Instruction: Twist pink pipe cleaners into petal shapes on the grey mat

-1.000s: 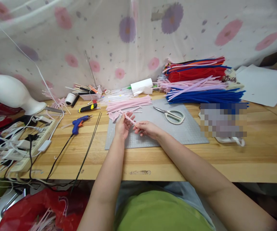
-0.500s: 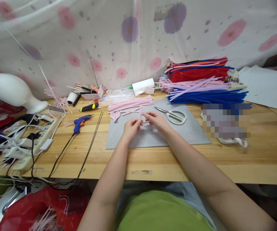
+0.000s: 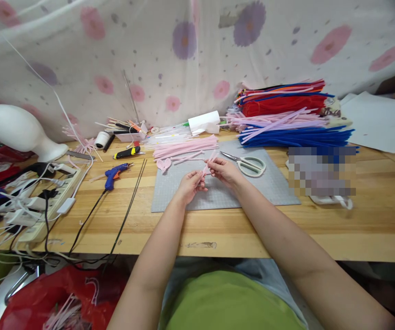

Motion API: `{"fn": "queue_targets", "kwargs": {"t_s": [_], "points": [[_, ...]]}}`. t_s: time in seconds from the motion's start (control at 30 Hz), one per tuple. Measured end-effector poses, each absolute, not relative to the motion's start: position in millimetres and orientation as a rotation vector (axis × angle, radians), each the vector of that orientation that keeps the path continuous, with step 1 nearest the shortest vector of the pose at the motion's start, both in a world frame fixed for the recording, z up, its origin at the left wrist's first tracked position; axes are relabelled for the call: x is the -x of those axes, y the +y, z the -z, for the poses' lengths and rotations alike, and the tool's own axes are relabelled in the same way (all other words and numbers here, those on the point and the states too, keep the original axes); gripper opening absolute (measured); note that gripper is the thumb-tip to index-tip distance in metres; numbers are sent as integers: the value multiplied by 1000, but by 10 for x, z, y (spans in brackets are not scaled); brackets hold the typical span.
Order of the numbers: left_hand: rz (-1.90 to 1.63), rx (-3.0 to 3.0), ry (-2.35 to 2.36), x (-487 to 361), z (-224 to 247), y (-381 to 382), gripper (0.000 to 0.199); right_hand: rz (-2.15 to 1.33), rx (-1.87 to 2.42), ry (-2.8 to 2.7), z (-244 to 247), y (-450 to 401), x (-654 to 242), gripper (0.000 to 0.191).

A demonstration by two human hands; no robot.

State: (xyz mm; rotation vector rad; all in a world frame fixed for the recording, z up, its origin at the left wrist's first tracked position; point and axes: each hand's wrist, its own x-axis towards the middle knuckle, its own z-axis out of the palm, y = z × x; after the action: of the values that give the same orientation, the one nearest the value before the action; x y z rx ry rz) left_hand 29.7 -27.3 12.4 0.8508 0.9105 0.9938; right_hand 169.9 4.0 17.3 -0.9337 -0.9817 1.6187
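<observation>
Pinched between my two hands are pink pipe cleaners [image 3: 212, 157], held over the grey cutting mat [image 3: 170, 197]. My left hand [image 3: 193, 183] grips their lower part, thumb and fingers pressed together. Close beside it, my right hand [image 3: 222, 169] has its fingertips closed on the same pink pieces. How the strands are bent or joined is too small to tell. A finished-looking pink looped shape [image 3: 163, 165] lies on the mat to the left. Scissors [image 3: 247, 165] with pale handles rest just right of my right hand.
A bundle of pink pipe cleaners [image 3: 183, 147] lies behind the mat, with blue ones [image 3: 297, 136] and red ones [image 3: 283, 105] stacked at back right. Left are a blue glue gun [image 3: 112, 176], a yellow-black cutter [image 3: 127, 152], thin dark rods [image 3: 128, 208] and a power strip [image 3: 51, 201].
The pink strands have tilted from nearly upright to leaning right. My left hand has turned and dropped slightly, and my right fingertips have closed nearer the strands.
</observation>
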Motion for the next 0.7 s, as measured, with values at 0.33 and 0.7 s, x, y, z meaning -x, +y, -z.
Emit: {"fn": "queue_targets", "kwargs": {"t_s": [0.33,0.7], "points": [[-1040,-1201,1062,-277,-97,-245,28,-1510,982,-1044,-179,9,-1647,25],[-834,-934,745,-239,-141,-267,26,-1675,923,-860,-112,11,-1616,27]]}}
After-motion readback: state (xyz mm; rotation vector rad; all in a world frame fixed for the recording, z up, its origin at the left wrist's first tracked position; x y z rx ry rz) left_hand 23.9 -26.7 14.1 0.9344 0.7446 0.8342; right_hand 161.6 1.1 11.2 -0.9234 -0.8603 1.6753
